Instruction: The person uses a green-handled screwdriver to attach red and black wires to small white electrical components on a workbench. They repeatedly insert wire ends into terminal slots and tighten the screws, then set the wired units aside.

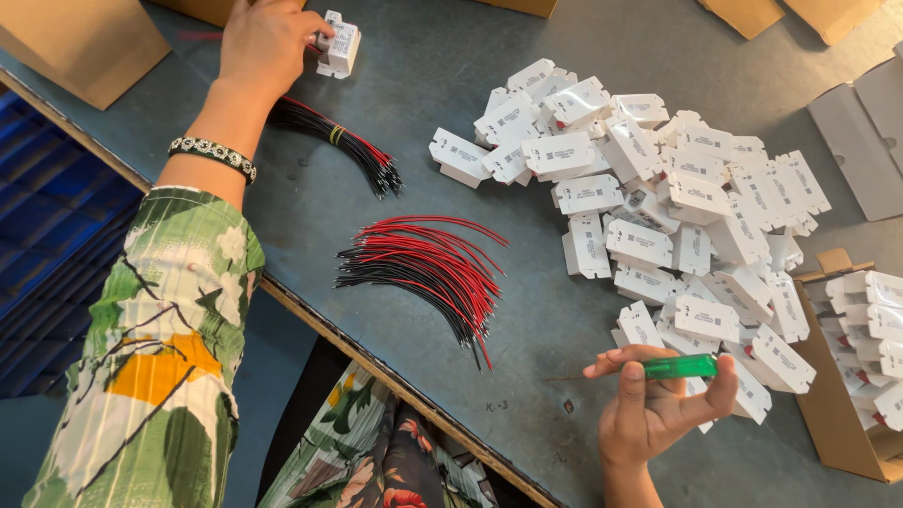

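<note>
My left hand [266,42] reaches to the far left of the grey table and grips a small white plastic module [339,45] with a thin wire at its side. My right hand [658,400] hovers near the table's front edge and holds a green-handled tool [679,367] between thumb and fingers. A loose fan of red and black wires [428,268] lies between the two hands. A banded bundle of red and black wires [334,141] lies just right of my left forearm. A large heap of white modules [677,207] spreads beyond my right hand.
A brown cardboard box [861,376] holding more white modules stands at the right edge. Cardboard boxes [80,42] line the far side, and a flat white carton [865,132] lies at the upper right. The table edge [329,325] runs diagonally, with blue crates [47,226] below.
</note>
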Demonstrator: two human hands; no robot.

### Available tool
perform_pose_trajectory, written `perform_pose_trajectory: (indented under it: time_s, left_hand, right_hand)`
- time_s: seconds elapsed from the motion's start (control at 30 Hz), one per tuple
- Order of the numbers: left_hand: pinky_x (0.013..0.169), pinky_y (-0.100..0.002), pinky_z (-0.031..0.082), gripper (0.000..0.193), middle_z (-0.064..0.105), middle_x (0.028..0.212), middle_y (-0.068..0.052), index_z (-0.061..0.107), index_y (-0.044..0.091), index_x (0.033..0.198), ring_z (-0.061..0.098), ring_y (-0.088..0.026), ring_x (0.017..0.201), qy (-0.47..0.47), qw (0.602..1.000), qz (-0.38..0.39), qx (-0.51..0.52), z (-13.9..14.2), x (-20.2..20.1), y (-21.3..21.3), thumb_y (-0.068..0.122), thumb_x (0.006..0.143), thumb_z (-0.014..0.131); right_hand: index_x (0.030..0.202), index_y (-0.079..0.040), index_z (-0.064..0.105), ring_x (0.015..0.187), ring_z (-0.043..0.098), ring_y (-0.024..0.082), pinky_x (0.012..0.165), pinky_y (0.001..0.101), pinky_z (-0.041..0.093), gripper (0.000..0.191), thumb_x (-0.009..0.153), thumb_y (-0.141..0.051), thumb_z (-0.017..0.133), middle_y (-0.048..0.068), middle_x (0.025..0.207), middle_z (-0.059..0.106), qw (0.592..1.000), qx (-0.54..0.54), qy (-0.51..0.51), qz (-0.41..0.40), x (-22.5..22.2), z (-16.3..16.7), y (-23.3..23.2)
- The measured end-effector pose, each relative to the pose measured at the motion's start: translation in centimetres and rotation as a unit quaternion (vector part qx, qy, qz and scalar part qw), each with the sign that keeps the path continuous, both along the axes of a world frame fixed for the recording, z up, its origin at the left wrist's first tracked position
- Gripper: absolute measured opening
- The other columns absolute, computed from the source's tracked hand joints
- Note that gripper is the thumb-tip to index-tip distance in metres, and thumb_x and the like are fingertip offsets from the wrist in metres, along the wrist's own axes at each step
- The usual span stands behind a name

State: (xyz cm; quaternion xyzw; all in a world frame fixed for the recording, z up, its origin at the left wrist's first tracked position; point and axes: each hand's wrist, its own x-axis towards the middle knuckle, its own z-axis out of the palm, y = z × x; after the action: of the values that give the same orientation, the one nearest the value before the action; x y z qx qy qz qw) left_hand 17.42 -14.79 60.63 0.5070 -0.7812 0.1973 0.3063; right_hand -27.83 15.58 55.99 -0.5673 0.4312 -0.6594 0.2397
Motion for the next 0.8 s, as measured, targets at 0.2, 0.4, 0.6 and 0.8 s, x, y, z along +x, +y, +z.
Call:
perform_pose_trajectory:
  time_s: [0.2, 0.4, 0.6, 0.8]
  left_hand:
    - [0.104, -0.047, 0.039, 0.020, 0.067, 0.109, 0.004, 0.079, 0.022, 0.108, 0.057, -0.021, 0.121, -0.017, 0.999, 0.018, -0.038, -0.8, -2.2, 1.0, 0.010, 0.095, 0.070]
    - [0.101, -0.050, 0.039, 0.052, 0.063, 0.120, -0.011, 0.070, 0.016, 0.125, 0.057, -0.030, 0.118, 0.004, 0.933, -0.199, 0.301, -0.6, -11.4, 1.3, 0.041, 0.082, 0.082]
    - [0.095, -0.046, 0.049, 0.059, 0.069, 0.111, -0.012, 0.069, 0.009, 0.115, 0.064, -0.032, 0.113, -0.090, 0.943, -0.163, 0.276, -0.3, -17.0, 5.5, 0.049, 0.074, 0.083]
    - [0.061, -0.036, 0.054, 0.048, 0.071, 0.085, -0.013, 0.070, 0.006, 0.105, 0.065, -0.022, 0.069, 0.181, 0.737, -0.213, 0.615, -0.9, -20.2, 8.8, 0.052, 0.093, 0.064]
  right_hand:
    - [0.160, -0.029, 0.012, 0.073, 0.063, 0.022, 0.065, 0.0381, 0.061, 0.070, 0.113, -0.002, 0.056, 0.019, 0.097, 0.066, 1.000, 0.004, -0.022, 0.008, 0.0, 0.8, 1.5]
    - [0.159, -0.029, 0.012, 0.072, 0.064, 0.022, 0.065, 0.0372, 0.061, 0.070, 0.112, -0.002, 0.057, 0.019, 0.096, 0.066, 1.000, 0.001, -0.005, 0.009, -0.8, 1.8, 1.6]
    - [0.159, -0.031, 0.013, 0.072, 0.064, 0.022, 0.064, 0.0362, 0.061, 0.068, 0.113, -0.005, 0.057, 0.018, 0.098, 0.066, 1.000, -0.013, 0.012, 0.007, -1.8, 2.1, 1.8]
    - [0.160, -0.032, 0.013, 0.074, 0.064, 0.021, 0.065, 0.0365, 0.062, 0.068, 0.116, -0.006, 0.058, 0.017, 0.098, 0.067, 1.000, -0.017, -0.006, -0.007, -4.1, 0.8, 1.7]
